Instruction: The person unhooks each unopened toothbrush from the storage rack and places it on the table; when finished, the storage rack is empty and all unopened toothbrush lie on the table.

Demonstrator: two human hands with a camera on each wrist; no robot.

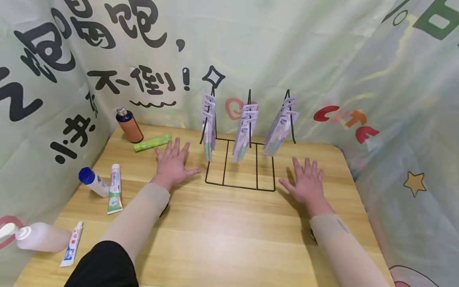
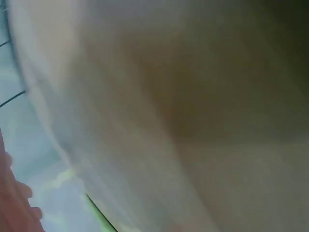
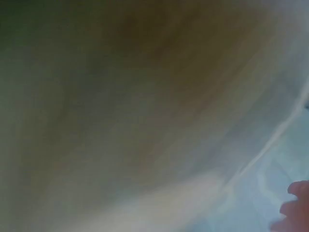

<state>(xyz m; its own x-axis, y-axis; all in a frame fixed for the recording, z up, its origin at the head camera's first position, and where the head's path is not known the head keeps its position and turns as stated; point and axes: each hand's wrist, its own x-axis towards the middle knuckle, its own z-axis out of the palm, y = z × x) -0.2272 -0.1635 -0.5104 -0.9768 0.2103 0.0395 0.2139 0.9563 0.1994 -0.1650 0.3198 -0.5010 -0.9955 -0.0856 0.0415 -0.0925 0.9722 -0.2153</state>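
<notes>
My left hand [image 1: 173,163] rests palm down on the wooden table, fingers spread, its fingertips close to a light green tube [image 1: 153,143]. Left of the black wire rack [image 1: 249,187], its thumb points toward the frame. On the rack's other side my right hand [image 1: 306,185] lies with fingers spread and holds nothing. Slim purple packets with white and teal contents hang on the rack in three groups: left [image 1: 208,119], middle [image 1: 245,131] and right [image 1: 281,129]. Both wrist views are mostly a blurred tabletop, with left fingers [image 2: 19,198] and right fingers [image 3: 297,208] at the edges.
An orange bottle with a dark blue top [image 1: 130,126] stands at the back left. Along the left side are a blue-capped white bottle [image 1: 97,184], a green-and-white toothpaste tube [image 1: 115,189], a pump bottle [image 1: 46,237] lying down and a white tube [image 1: 73,244]. Printed cloth [image 1: 272,48] surrounds the table.
</notes>
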